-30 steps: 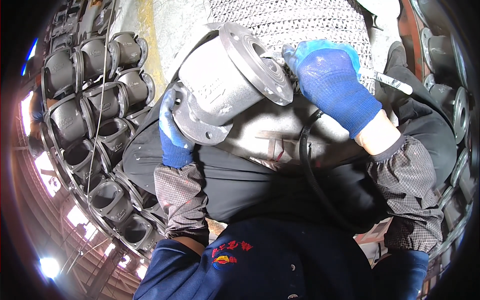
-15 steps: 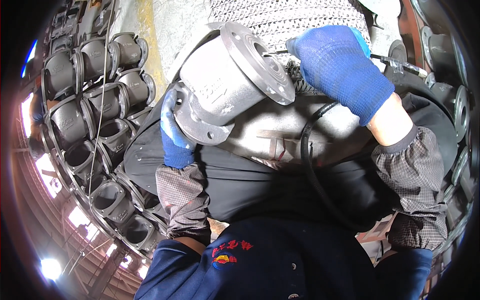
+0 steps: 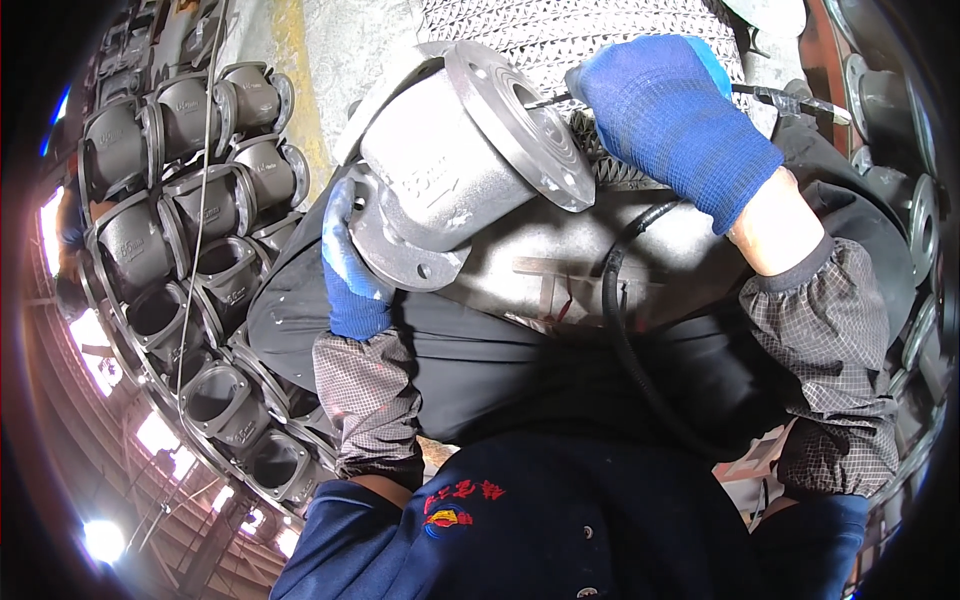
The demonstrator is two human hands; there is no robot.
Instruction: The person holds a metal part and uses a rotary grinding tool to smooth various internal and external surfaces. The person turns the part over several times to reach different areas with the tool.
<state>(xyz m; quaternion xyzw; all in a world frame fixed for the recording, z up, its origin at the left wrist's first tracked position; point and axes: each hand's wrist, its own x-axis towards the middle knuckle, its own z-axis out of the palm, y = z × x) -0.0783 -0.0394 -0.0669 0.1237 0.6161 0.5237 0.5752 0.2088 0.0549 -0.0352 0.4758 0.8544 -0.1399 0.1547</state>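
Note:
A grey cast-metal valve body [image 3: 430,150] with round flanges lies tilted over my lap, one flange facing right and away. My left hand [image 3: 350,275], in a blue glove, grips its lower flange; the thumb shows at the edge and the other fingers are partly hidden. My right hand [image 3: 675,125], also gloved in blue, is closed around a thin dark rod-like tool [image 3: 548,101]. The tool's tip reaches into the bore of the right-hand flange, and its taped rear part sticks out past the fist. The tip's end is hidden inside.
Several similar castings [image 3: 135,245] are stacked at the left, with a thin cable [image 3: 203,200] hanging before them. More flanged parts [image 3: 922,225] stand at the right. A black hose [image 3: 615,310] curves across my lap. Beyond the casting lies a patterned metal mesh [image 3: 590,25].
My right hand has moved slightly away from me with the tool, whose rear end has swung farther up. The casting has shifted very slightly; my left hand keeps its grip.

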